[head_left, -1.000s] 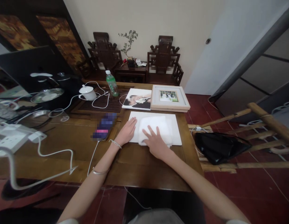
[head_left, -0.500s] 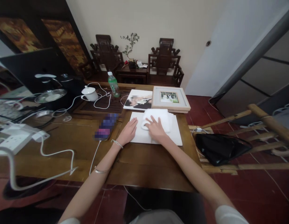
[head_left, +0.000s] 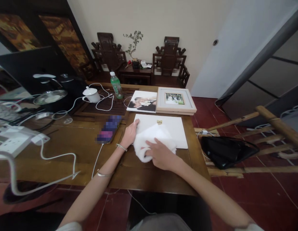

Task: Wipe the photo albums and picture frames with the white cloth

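Note:
A flat white board (head_left: 174, 128) lies on the wooden table, with a small gold-coloured fitting (head_left: 159, 122) near its far edge. My left hand (head_left: 130, 134) grips the board's left edge, its fingers close together. Across the near left part of the board a folded white towel (head_left: 152, 134) is bunched, hanging over the near edge. My right hand (head_left: 162, 154) is on the towel, fingers pressed into its folds, gripping it.
Behind the board are a photo panel (head_left: 144, 102) and a framed picture (head_left: 191, 104). To the left lie a phone (head_left: 110, 128) on a cable, a lidded cup (head_left: 91, 95), a green bottle (head_left: 116, 86) and a power strip (head_left: 12, 142). A black bag (head_left: 225, 150) rests on the bamboo chair.
My right hand has drawn the towel toward me and slightly left, uncovering the gold-coloured fitting. My left hand has turned from lying flat to gripping the board's edge.

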Motion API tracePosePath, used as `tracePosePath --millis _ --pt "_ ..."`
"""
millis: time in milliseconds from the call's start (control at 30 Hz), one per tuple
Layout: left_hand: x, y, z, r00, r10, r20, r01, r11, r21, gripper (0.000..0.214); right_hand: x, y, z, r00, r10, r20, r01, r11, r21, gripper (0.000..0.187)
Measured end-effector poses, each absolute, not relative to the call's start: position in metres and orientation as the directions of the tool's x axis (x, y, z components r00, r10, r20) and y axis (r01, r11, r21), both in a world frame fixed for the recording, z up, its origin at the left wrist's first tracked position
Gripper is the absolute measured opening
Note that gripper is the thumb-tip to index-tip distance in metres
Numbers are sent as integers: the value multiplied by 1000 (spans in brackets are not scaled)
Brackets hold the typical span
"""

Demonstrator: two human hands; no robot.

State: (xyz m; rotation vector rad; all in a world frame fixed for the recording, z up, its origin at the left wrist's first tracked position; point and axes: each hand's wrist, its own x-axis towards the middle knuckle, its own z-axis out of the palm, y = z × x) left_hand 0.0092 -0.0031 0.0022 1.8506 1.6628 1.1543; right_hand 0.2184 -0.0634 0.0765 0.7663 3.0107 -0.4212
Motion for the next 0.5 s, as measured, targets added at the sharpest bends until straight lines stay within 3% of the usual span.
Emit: tracePosePath --millis 167,267,400,500 --pt "15 -5 -1 105 961 254 739 -246 627 53 222 -33 79 -721 689 -67 689 705 -167 45" --pt "15 -4 -4 133 956 260 769 -265 581 50 207 -3 75 -659 751 -49 748 646 -153 47" --pt "13 -4 -1 184 933 309 772 -332 542 41 174 29 78 -624 781 14 749 603 -276 48" --pt "11 -4 3 196 923 331 772 -353 528 34 151 42 85 -656 755 -26 709 603 -365 46"
